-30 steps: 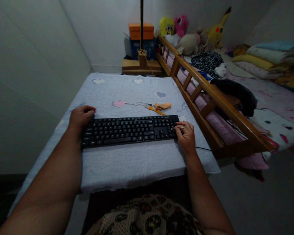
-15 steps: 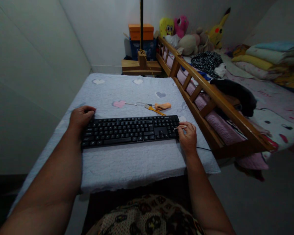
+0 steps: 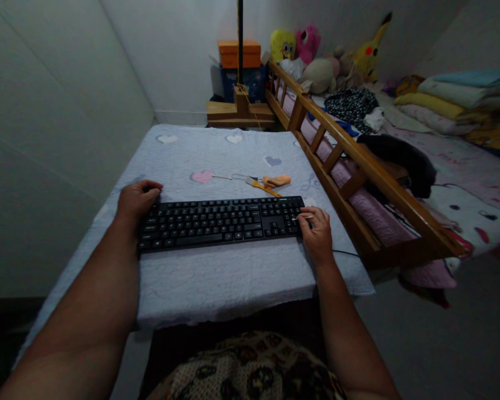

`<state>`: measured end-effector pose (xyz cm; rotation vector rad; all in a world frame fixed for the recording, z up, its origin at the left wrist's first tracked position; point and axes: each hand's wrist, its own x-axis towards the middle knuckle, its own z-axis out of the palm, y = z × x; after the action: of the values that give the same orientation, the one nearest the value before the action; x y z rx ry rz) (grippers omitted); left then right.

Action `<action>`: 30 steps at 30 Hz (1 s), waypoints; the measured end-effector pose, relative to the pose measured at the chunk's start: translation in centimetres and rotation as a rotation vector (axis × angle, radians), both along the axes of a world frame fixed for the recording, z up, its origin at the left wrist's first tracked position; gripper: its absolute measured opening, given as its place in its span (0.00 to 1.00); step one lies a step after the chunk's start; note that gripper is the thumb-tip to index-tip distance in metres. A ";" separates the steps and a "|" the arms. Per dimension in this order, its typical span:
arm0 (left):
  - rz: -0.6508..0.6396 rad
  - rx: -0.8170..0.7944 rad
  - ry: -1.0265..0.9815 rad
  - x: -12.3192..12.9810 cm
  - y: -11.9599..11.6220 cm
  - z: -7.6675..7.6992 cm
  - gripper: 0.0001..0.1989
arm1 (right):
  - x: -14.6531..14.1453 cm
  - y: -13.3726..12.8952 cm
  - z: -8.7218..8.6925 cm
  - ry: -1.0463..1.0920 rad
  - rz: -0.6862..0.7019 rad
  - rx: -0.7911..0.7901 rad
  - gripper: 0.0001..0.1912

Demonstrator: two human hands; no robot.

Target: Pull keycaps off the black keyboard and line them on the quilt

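Observation:
A black keyboard [image 3: 216,222] lies across the cloth-covered table [image 3: 216,278]. My left hand [image 3: 138,201] is closed at its far left corner, thumb and fingers around the edge; the exact contact is partly hidden. At the right end, my right hand [image 3: 316,229] pinches a thin white cotton swab [image 3: 307,216], its tip over the number keys. Behind the keyboard lie another cotton swab [image 3: 222,176], a flat brush [image 3: 263,186] with a yellow handle, and an orange cloth [image 3: 276,181] beside a thin wire loop [image 3: 241,176].
A wooden bed rail [image 3: 341,139] runs along the table's right side. Beyond it the bed holds plush toys [image 3: 320,76], folded bedding [image 3: 458,97] and a black item [image 3: 400,166]. An orange box [image 3: 239,54] and a dark pole on a wooden base [image 3: 241,108] stand behind the table.
My right hand has shifted slightly left with the cotton swab over the number keys. My left hand and the keyboard stay in place.

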<state>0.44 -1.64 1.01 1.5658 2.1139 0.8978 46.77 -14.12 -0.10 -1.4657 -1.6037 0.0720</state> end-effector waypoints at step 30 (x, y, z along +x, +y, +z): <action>0.007 0.003 -0.004 0.2 -0.1 0.1 0.22 | 0.2 0.2 -0.2 0.003 -0.057 0.002 0.08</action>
<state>0.60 -1.71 1.11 1.5578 2.1176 0.9067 46.93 -13.94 -0.30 -1.5081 -1.5585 0.0404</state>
